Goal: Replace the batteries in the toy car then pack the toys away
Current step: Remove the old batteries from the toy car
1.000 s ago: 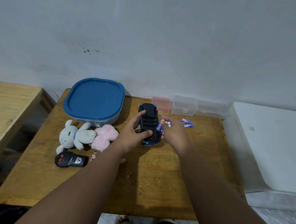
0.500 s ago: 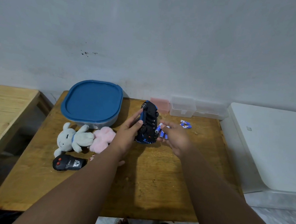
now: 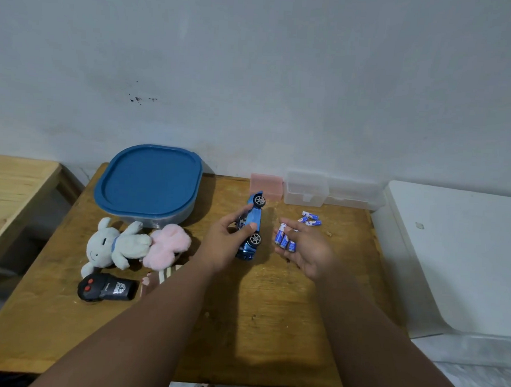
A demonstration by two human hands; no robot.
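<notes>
Toy car (image 3: pixel 254 220), blue, tipped onto its side over the middle of the wooden bench (image 3: pixel 271 312), two wheels facing right, one end toward the wall and the other low by the bench top; cannot tell whether touching it. Held there by the left hand (image 3: pixel 225 242), fingers (image 3: pixel 238 214) curled over the far side and thumb pressing the near side between the wheels. Just right of the car and apart from it, right hand (image 3: pixel 307 252) turned palm-up, fingers loosely curled round three blue batteries (image 3: pixel 284 240) lying side by side. Beyond that hand, loose batteries (image 3: pixel 309 219) in a small cluster on the bench. Along the wall, pink box (image 3: pixel 265 183) directly behind the car, clear plastic boxes (image 3: pixel 306 188) touching its right side. At the back left, blue-lidded container (image 3: pixel 148 184), lid on. In front of it, white plush bunny (image 3: pixel 112 245) lying down, touching pink plush (image 3: pixel 168 243) on its right. Nearer still, black remote control (image 3: pixel 105 287) flat on the bench, just below the bunny.
</notes>
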